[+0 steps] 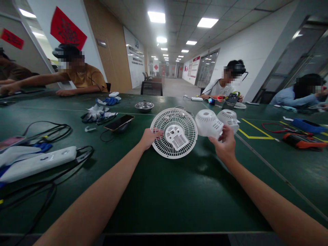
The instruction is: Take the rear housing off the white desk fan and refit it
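My left hand (151,138) is closed on the left rim of a round white fan grille (189,138), with the thumb lying over its slats. The grille is tilted up with its slotted centre plate facing me. My right hand (227,145) pinches the lower right edge of a white vented plastic housing (207,121). This housing is right beside the grille's right rim; whether they touch I cannot tell. A second, similar vented housing (228,116) is just behind my right fingers, partly hidden by them.
On the left of the green table (159,198) are a white power strip (43,162), black cables, a phone (120,122) and gloves (96,112). A metal bowl (144,106) stands farther back. An orange multimeter (304,140) lies right. Several people sit around the table.
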A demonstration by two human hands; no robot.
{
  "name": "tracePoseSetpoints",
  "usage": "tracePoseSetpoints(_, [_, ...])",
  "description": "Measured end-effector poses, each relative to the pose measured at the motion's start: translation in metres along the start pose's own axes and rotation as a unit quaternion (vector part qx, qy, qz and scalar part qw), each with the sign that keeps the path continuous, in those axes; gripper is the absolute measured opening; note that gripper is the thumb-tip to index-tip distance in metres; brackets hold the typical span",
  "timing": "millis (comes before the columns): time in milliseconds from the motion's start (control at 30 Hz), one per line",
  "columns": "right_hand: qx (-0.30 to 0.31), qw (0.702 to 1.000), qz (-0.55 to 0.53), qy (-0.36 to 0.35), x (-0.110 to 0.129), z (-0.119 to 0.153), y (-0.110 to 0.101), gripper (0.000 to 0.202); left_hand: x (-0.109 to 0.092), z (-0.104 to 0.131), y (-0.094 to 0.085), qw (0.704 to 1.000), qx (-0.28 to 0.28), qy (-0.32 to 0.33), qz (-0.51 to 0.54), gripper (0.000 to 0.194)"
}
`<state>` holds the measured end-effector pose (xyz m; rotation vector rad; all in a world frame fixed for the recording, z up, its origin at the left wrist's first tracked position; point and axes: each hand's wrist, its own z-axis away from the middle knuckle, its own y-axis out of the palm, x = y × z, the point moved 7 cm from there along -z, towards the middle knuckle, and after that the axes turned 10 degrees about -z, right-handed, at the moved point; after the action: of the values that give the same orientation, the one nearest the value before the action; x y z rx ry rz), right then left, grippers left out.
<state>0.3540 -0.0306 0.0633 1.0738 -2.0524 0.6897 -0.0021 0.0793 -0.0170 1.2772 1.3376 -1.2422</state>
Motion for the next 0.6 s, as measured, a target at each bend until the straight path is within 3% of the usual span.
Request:
tracePoseSetpoints(100, [0.007,0.972,-0.16,0.171,0.0,0.035,-0.022,0.057,0.0,0.001,0.002,1.0,0.01,-0.012,0.002,0.022])
tracePoseSetpoints(200, [0.048,0.874,-0.294,0.385,0.0,0.087,-0.047,0.028,-0.003,0.003,0.003,1.0,0.021,-0.023,-0.001,0.019])
tracePoseSetpoints(333, [0.014,0.799,-0.357,0.484,0.006,0.122,-0.071,0.021,-0.007,0.006,0.003,0.999,0.02,-0.029,-0.006,0.014])
tracePoseSetpoints(400, [0.025,0.775,-0.368,0.513,0.005,0.12,-0.061,0.024,-0.007,0.006,0.002,0.999,0.02,-0.029,-0.011,0.013])
tracePoseSetpoints(500, [0.077,0.746,-0.38,0.541,-0.002,0.1,-0.028,0.034,-0.005,0.003,0.001,0.999,0.026,-0.022,-0.009,0.015])
tracePoseSetpoints(600, [0.118,0.747,-0.373,0.538,-0.015,0.071,0.007,0.041,-0.001,0.0,0.001,0.999,0.036,-0.019,-0.012,0.017])
